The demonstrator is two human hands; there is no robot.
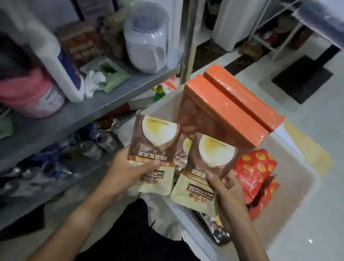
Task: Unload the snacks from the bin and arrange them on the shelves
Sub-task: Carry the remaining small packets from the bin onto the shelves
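Note:
A white plastic bin (294,184) stands on the floor to the right of grey metal shelves (115,95). My left hand (129,174) grips a brown and cream snack pouch (155,141) above the bin's left edge. My right hand (227,196) pinches a matching pouch (207,165) over the bin, with my thumb on its front. A third pouch of that kind (182,152) peeks out between the two. Behind them two orange boxes (232,106) lean upright in the bin. Red snack bags (253,174) lie at the bin's right side.
The upper shelf carries a clear lidded jar (146,37), a white jug (61,71), a green wipes pack (107,75) and a pink container (27,93). The lower shelf (36,180) holds several bottles. A steel post (191,31) rises behind the bin. Tiled floor (327,208) lies to the right.

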